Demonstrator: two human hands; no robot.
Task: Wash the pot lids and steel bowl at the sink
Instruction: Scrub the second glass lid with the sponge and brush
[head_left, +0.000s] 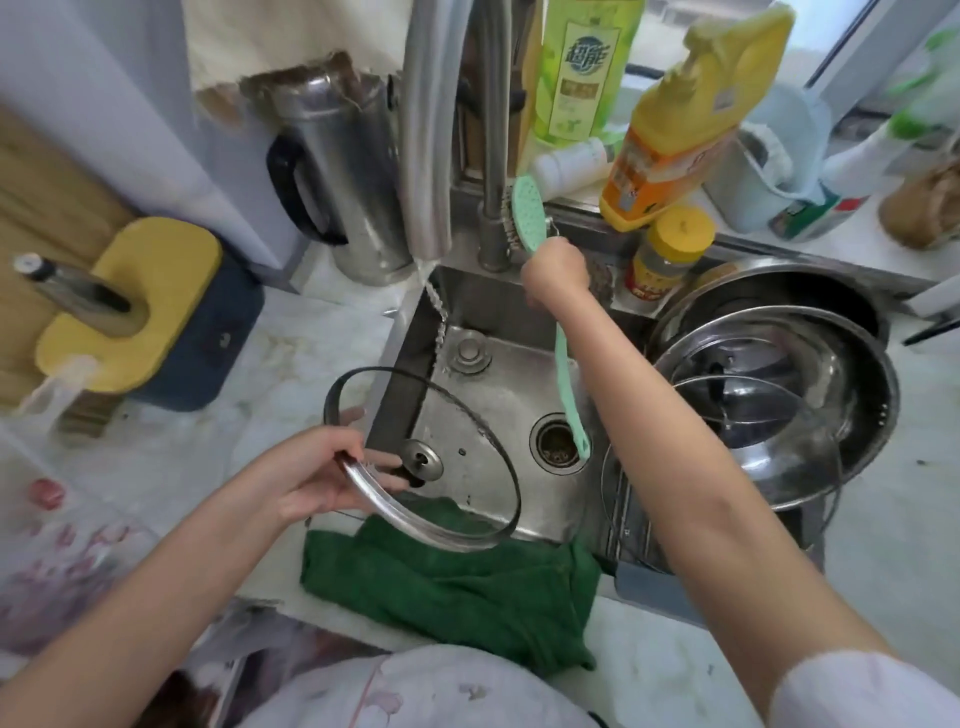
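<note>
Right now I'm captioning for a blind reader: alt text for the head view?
A left hand holds a steel-rimmed round glass pot lid over a steel sink with water running, while the right hand grips a pale green long-handled brush. A steel bowl sits at right.

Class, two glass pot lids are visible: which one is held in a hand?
The lid over the sink's left edge, its rim gripped by the left hand; the other lid rests in the steel bowl on the right.

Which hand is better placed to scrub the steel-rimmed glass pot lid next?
Right. The right hand grips the mint-green long-handled brush, while the left hand holds the steel-rimmed glass pot lid by its rim over the steel sink.
</note>
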